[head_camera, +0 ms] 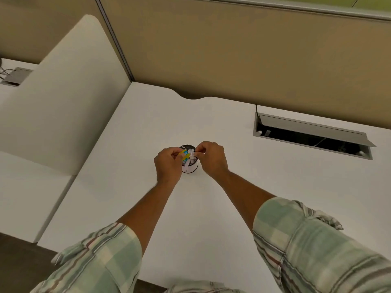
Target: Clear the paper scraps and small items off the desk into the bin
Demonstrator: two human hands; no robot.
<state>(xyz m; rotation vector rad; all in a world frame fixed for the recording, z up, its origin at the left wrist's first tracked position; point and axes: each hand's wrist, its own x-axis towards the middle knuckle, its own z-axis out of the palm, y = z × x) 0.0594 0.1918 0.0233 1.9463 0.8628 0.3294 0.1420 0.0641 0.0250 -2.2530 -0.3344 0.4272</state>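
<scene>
A small round white bin (pixel 189 168) with a dark inside stands in the middle of the white desk (pixel 232 187). White paper scraps (pixel 192 157) are heaped in its mouth. My left hand (pixel 168 166) is at the bin's left rim, fingers pinched on a yellow and blue wrapper (pixel 184 155) over the opening. My right hand (pixel 211 158) is at the right rim, fingertips closed on a white paper scrap (pixel 195 152) above the bin. Both hands partly hide the bin's rim.
An open cable tray (pixel 313 136) with a raised grey lid is set into the desk at the back right. A tan partition (pixel 232 56) runs along the back. A white divider panel (pixel 63 92) stands to the left, with another desk beyond it.
</scene>
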